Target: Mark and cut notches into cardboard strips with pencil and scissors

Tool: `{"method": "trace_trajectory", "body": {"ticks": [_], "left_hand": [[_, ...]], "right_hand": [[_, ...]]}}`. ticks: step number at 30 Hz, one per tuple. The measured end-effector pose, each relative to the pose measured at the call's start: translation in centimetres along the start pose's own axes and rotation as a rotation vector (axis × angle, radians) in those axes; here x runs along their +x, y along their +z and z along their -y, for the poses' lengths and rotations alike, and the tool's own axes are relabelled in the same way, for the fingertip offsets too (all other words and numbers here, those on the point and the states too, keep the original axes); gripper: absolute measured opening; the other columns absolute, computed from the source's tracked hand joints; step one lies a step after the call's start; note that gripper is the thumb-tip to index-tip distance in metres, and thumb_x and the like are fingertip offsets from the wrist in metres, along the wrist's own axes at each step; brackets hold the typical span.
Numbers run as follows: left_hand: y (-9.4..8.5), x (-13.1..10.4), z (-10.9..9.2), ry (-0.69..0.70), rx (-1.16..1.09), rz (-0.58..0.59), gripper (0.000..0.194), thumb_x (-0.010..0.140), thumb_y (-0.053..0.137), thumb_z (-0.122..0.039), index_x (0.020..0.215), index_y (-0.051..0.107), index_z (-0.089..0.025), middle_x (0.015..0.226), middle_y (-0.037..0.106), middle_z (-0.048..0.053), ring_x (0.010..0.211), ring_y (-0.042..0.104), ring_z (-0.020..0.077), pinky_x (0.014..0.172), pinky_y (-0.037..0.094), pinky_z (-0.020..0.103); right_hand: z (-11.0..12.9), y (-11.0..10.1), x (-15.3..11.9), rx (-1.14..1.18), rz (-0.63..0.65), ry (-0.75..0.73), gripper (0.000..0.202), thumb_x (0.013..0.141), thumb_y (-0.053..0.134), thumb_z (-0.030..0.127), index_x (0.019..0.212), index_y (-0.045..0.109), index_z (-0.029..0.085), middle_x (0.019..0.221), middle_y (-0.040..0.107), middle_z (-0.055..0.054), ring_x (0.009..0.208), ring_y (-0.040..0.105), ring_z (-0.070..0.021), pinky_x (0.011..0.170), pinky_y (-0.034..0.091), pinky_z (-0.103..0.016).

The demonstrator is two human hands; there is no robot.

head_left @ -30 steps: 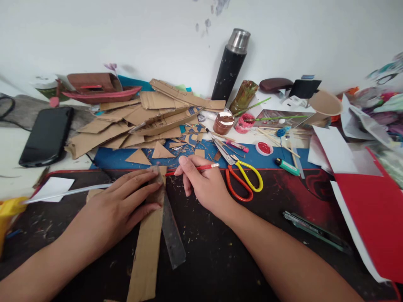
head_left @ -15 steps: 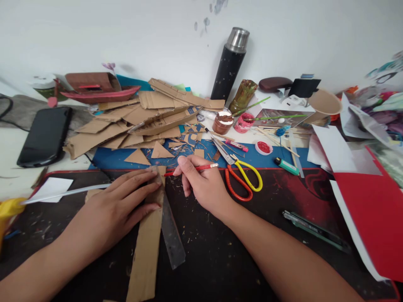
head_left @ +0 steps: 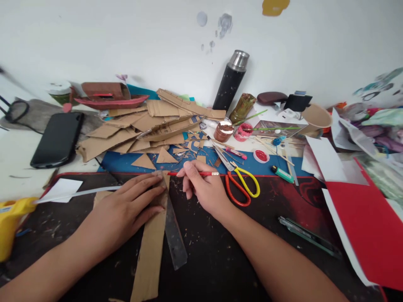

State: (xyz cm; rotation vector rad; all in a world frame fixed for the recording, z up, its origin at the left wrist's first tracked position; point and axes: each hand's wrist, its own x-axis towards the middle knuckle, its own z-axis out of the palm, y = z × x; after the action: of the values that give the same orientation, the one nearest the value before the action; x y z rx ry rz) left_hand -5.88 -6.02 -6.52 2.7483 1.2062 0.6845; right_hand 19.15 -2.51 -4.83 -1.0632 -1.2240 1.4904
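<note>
My left hand [head_left: 134, 197] lies with its fingers stretched over a clear ruler [head_left: 176, 245], pressing it onto a cardboard strip [head_left: 150, 251]. Its thumb rests on the strip. The ruler slants across the strip's upper end, its lower end lying off to the right on the dark mat. Between the closed thumb and fingers of my right hand [head_left: 201, 186] is a red pencil [head_left: 209, 173]. Its tip points left, close to the upper end of the strip and ruler; I cannot tell whether it touches. Scissors [head_left: 241, 184] with red and yellow handles lie just right of this hand.
Cardboard scraps [head_left: 126, 130] are heaped behind my hands, near a red model boat [head_left: 113, 102]. A yellow glue gun [head_left: 12, 222] is at left, a phone [head_left: 56, 139] behind it. To the right lie a utility knife [head_left: 308, 235] and red sheet [head_left: 365, 226]. Paint pots [head_left: 223, 133] stand behind.
The camera view has tilted up slightly, so the scene sits lower. The pencil looks more level, its tip still near the strip's upper end. My left hand keeps its place on the ruler.
</note>
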Motion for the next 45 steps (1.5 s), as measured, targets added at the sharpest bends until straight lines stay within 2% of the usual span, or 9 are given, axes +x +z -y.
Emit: {"method": "trace_trajectory", "body": {"ticks": [6, 16, 24, 45], "left_hand": [[0.15, 0.18, 0.03, 0.012, -0.001, -0.018, 0.051, 0.117, 0.052, -0.056, 0.14, 0.078, -0.019, 0.147, 0.079, 0.015, 0.138, 0.075, 0.0349, 0.115, 0.065, 0.05], [0.44, -0.04, 0.03, -0.028, -0.056, -0.011, 0.052, 0.117, 0.05, -0.057, 0.142, 0.079, -0.022, 0.15, 0.078, 0.015, 0.142, 0.072, 0.0347, 0.119, 0.062, 0.053], [0.28, 0.08, -0.1, -0.015, -0.048, -0.013, 0.05, 0.118, 0.05, -0.055, 0.14, 0.079, -0.02, 0.15, 0.077, 0.016, 0.142, 0.072, 0.0353, 0.117, 0.064, 0.055], [0.15, 0.33, -0.16, -0.029, -0.053, -0.012, 0.052, 0.118, 0.049, -0.057, 0.138, 0.081, -0.021, 0.148, 0.079, 0.016, 0.14, 0.074, 0.0357, 0.116, 0.065, 0.054]], "right_hand": [[-0.36, 0.0, 0.18, 0.022, 0.018, -0.018, 0.056, 0.103, 0.068, 0.075, 0.095, 0.074, 0.021, 0.072, 0.069, 0.003, 0.047, 0.058, -0.0088, 0.046, 0.042, -0.022], [-0.15, -0.08, 0.08, -0.019, 0.019, 0.005, 0.059, 0.101, 0.069, 0.079, 0.094, 0.074, 0.02, 0.071, 0.068, 0.003, 0.048, 0.059, -0.0094, 0.046, 0.043, -0.022], [-0.43, -0.17, 0.07, 0.013, 0.028, 0.0, 0.056, 0.102, 0.071, 0.076, 0.096, 0.075, 0.02, 0.071, 0.069, 0.002, 0.049, 0.06, -0.0097, 0.047, 0.043, -0.022], [-0.06, -0.08, 0.0, -0.037, 0.031, 0.002, 0.057, 0.103, 0.068, 0.076, 0.095, 0.076, 0.02, 0.072, 0.069, 0.002, 0.049, 0.059, -0.0094, 0.048, 0.045, -0.022]]}}
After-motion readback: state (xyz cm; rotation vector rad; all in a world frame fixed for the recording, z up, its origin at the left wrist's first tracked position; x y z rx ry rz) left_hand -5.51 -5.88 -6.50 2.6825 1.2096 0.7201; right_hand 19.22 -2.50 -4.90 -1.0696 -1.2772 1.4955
